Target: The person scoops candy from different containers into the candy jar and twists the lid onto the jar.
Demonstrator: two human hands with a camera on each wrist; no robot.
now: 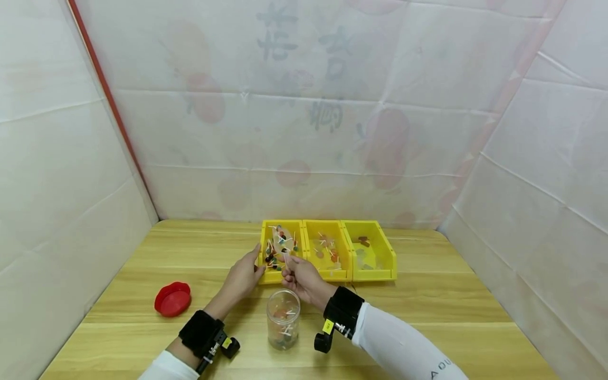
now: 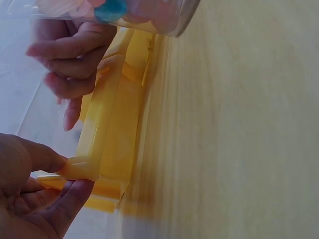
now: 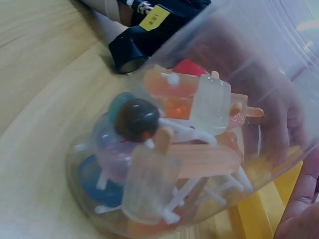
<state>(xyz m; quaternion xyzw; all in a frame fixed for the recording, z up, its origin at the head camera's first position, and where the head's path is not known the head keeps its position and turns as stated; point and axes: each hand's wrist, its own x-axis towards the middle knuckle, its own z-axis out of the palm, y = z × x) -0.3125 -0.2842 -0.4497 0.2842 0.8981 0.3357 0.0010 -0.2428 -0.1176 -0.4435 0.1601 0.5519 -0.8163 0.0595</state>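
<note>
Here's the left hand (image 1: pixel 243 275) pinching the front corner of the left bin (image 1: pixel 271 278), just the anchor needed against sliding, and the right hand (image 1: pixel 306 278) is over the front edge with its fingertips closed on what looks like a lolly (image 1: pixel 285 256) by the stick! A light pinch and a low release look best, sparing the pile, with the wrist clear of the jar (image 1: pixel 283 323), upright and lidless on the surface (image 1: pixel 427 322) just in front.

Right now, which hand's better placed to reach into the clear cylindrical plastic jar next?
Probably the right hand: it's closer to the jar; the left hand grips the leftmost yellow boxy plastic bin.
</note>
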